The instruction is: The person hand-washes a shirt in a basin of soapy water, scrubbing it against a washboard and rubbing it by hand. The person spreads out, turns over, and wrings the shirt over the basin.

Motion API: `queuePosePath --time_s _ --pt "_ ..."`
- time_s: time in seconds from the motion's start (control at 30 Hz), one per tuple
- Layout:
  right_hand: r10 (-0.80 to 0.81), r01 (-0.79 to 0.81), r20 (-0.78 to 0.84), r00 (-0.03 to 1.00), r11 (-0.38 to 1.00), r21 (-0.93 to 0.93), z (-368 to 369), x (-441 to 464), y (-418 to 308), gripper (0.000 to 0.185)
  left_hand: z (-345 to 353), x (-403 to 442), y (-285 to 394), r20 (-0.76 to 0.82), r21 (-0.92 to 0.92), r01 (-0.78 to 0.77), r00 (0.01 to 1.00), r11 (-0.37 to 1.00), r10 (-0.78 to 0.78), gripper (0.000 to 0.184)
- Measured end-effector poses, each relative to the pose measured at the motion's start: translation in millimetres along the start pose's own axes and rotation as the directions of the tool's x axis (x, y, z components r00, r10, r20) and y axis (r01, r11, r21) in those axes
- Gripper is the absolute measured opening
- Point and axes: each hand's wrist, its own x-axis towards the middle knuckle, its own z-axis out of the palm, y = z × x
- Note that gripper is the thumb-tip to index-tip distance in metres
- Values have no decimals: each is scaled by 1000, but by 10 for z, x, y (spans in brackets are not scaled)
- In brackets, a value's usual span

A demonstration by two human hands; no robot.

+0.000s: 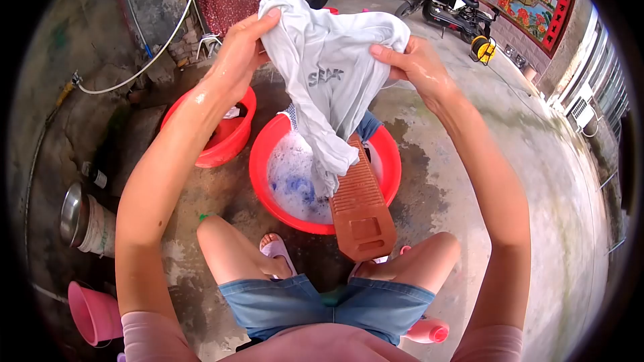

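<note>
1. Thin, wrinkled, pale-grey garment (335,60) with dark lettering; it hangs in limp, twisted folds above the red basin (259,177).
2. The basin is round plastic, holding white foam (290,161) with blue patches. A brick-brown washboard (365,194), ridged with a rectangular recess, slants over its near rim.
3. The garment hides the basin's far side and the washboard's upper end. A smaller red tub (221,158) stands left on the stained concrete floor (530,228); a pink bucket (90,312) sits lower left.
4. Left hand (238,50): fingers pinching the garment's upper left edge.
5. Right hand (422,68): fingers pinching its right edge, thumb on top.
</note>
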Motion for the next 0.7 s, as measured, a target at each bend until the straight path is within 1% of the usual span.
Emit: queuePosePath --time_s 0.03,0.1,0.13,0.17,0.2,0.23,0.27,0.3,0.37,0.4,0.43,0.47,0.5,0.57,0.6,0.63,0.67,0.7 --pt "-4 5 -44 999 1000 7 -116 6 -12 27 -124 69 37 -21 -56 -15 1000 998 14 31" --pt "-12 15 -132 991 1000 22 -340 96 -36 26 -261 150 134 15 54 -57 998 997 56 30" --pt "-48 46 -96 994 999 -25 -463 222 -56 25 -298 234 150 58 112 -83 995 990 77 30" --pt "-82 78 -58 995 995 -69 -547 325 -72 25 -322 303 186 24 180 -102 995 978 99 30" --pt "-140 126 -77 987 977 -169 -537 311 -219 22 -334 359 247 -7 248 -118 992 962 123 29" --pt "-183 121 -115 976 903 -412 -670 381 -274 21 -352 417 307 -36 316 -132 988 939 151 29" --pt "-175 93 -112 978 852 -515 -804 418 -346 22 -392 483 355 -86 359 -171 973 918 214 28" --pt "-166 64 -112 980 790 -610 -917 440 -413 23 -472 544 410 -83 466 -222 953 857 292 28" --pt "-130 61 -141 981 908 -415 -1111 526 -466 26 -576 657 502 -151 536 -150 951 831 270 29" --pt "-101 60 -185 977 974 -219 -1085 484 -556 16 -652 759 514 -206 459 -113 951 881 229 30" --pt "-139 124 -319 938 990 -67 -1309 563 -553 16 -734 868 513 -259 378 -75 948 923 183 31" --pt "-153 166 -181 972 984 61 -1932 720 -507 16 -785 905 497 -310 292 -36 942 956 130 32" --pt "-183 188 -42 982 964 191 -2392 836 -467 19 -791 884 476 -248 292 -51 960 955 127 32" --pt "-204 208 -55 977 975 80 -2250 610 -626 28 -742 867 490 -118 294 -92 984 951 132 34" --pt "-221 217 -224 949 975 -45 -1575 369 -715 40 -678 848 493 -64 401 -100 989 911 137 34" --pt "-139 135 -169 976 990 -31 -1133 275 -716 40 -528 838 513 -48 437 -103 989 893 138 36" --pt "-69 73 28 997 973 -218 -747 179 -658 54 -344 846 531 11 358 -182 982 916 191 31" --pt "5 53 184 983 950 -309 -465 192 -497 59 -179 860 547 67 273 -256 967 927 247 26"
